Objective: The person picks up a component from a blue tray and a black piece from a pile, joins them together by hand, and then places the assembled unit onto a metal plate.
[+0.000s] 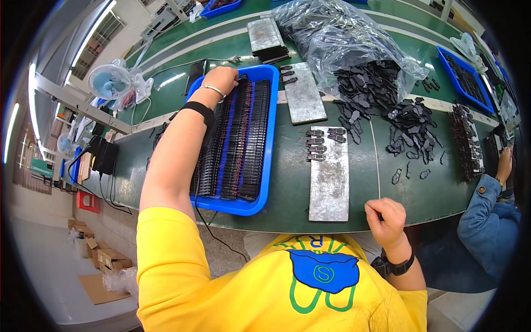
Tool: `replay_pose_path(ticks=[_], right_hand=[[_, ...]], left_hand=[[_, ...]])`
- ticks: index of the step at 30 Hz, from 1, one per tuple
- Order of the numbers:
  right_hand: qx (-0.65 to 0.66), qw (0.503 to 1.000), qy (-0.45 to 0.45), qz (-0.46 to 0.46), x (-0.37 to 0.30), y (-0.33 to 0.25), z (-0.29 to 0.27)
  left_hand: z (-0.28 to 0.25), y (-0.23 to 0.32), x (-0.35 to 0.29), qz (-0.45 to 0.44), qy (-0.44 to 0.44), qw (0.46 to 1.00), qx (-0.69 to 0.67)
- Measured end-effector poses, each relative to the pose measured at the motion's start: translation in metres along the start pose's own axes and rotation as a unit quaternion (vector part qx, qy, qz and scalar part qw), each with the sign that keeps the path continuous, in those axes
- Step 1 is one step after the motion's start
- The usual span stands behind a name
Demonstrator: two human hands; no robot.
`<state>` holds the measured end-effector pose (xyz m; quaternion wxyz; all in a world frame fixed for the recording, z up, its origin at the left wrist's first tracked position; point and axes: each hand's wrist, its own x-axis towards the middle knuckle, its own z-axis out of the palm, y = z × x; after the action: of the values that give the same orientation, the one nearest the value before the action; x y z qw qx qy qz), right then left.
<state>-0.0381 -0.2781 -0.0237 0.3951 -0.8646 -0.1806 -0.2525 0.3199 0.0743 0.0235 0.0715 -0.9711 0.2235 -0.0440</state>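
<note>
Over the far end of a blue tray [267,138] my left hand [220,84] reaches down, its fingers bent closed. What they grip, if anything, is hidden by the hand. Tight rows of small black parts [243,149] with reddish wires fill the tray. My right hand [386,220] is curled closed at the near table edge, thumb against forefinger; anything inside is too small or hidden to name. Between the hands lies a worn metal plate [330,191], with several small black wired parts [316,145] set on its far half.
Black flat pieces [368,80] spill from a clear plastic bag [332,27]. Beyond the near plate lie another metal plate [304,99] and a plate stack [265,36]. A co-worker's sleeve [484,221] is at right. A cable [213,232] hangs by the tray.
</note>
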Motion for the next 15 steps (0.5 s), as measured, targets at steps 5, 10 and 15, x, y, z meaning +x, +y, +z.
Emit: replay_pose_path(ticks=[5,10,15], right_hand=[[0.032,0.996,-0.08,-0.026,0.043,0.008,0.016],[-0.023,0.989,-0.141,-0.023,0.091,0.014,0.052],[-0.095,0.979,-0.179,-0.019,0.099,0.024,0.073]], left_hand=[[-0.023,0.005,-0.012,0.019,0.005,1.0,0.006],[-0.081,0.043,-0.05,0.119,0.048,0.981,-0.147],[-0.135,0.1,-0.138,0.221,0.027,0.921,-0.319]])
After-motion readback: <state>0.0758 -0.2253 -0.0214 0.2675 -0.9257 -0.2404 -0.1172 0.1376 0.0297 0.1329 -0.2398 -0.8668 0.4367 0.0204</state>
